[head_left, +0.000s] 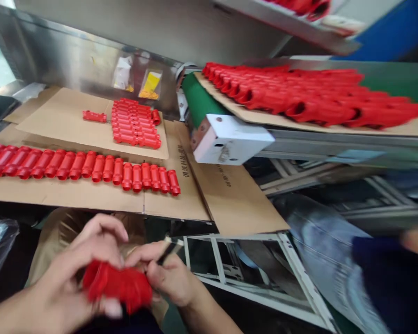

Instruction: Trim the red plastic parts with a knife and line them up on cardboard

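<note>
My left hand (64, 266) is closed round a red tubular plastic part (120, 285), blurred by motion, with a wide open mouth at its left end. Right of it, my right hand (177, 278) grips a small dark tool (169, 250) with a pale upper end; its exact kind is unclear. The right fingers are close to the red part's right end, and I cannot tell whether they touch it. Both hands are over my lap, below the bench edge. A long row of similar red tubes (90, 164) lies on the cardboard (73, 190) ahead.
A smaller block of red parts (135, 123) sits on a cardboard sheet (62, 111). Two small bags (151, 85) lean on the metal wall. At right, a green conveyor (202, 102) with a white end block (233, 139) carries many red parts (299, 93). Another person's jeans (316, 260) show nearby.
</note>
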Tool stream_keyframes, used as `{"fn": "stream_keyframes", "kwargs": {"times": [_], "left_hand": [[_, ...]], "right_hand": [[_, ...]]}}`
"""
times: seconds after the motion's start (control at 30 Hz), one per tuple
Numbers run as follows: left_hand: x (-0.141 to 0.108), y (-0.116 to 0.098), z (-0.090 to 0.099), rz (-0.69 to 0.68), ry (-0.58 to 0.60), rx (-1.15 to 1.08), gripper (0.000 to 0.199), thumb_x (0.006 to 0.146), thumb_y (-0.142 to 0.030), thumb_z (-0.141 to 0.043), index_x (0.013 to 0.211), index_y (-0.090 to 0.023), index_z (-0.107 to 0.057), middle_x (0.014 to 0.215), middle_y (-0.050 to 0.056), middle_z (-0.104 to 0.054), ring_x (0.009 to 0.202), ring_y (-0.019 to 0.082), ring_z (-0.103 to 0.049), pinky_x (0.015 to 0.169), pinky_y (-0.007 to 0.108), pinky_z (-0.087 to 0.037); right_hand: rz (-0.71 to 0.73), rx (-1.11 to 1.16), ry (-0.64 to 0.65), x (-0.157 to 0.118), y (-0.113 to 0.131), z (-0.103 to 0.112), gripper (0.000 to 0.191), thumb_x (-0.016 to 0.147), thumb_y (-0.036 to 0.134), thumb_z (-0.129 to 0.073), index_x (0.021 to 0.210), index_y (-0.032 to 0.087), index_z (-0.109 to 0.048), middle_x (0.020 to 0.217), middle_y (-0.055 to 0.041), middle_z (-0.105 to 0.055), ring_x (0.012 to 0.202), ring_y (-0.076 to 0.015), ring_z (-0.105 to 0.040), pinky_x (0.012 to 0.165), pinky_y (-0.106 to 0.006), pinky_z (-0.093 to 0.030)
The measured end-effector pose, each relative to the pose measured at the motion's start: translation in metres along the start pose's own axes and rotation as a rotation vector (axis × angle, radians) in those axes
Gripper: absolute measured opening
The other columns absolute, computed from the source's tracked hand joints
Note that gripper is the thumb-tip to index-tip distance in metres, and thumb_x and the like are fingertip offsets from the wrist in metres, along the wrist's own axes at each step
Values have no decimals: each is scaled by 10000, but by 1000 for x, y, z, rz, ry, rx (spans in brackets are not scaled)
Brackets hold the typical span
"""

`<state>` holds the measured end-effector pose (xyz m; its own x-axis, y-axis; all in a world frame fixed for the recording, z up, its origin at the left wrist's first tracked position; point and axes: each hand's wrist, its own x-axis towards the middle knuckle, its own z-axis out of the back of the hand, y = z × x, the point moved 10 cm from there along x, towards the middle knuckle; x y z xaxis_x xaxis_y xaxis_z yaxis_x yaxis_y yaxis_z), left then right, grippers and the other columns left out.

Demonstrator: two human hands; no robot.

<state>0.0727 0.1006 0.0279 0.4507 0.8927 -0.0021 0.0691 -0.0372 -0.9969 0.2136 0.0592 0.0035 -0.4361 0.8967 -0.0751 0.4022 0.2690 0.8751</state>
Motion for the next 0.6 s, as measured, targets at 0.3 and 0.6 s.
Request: {"fn": "stream_keyframes", "kwargs": {"times": [0.3,0.6], "left_hand": [[59,11,35,-87,-116,173,426,871,-402,-861,1279,-336,-758,1254,75,-789,991,249,-762,866,273,-630],[210,-92,109,-245,-377,1080,540,1024,-484,-526,1256,-39,-724,1150,196,-794,1081,365,-751,1025,534,-564]], "right_hand": [[89,-1299,-1265,-66,121,155,307,948,405,-735,1157,187,-785,1092,-136,-799,1018,-283,-749,905,-371,-587],[-80,-1407,-1214,-29,116,205,273,1030,362,-632,1134,221,-841,945,-122,-815,882,-292,-780,767,-330,-538]]}}
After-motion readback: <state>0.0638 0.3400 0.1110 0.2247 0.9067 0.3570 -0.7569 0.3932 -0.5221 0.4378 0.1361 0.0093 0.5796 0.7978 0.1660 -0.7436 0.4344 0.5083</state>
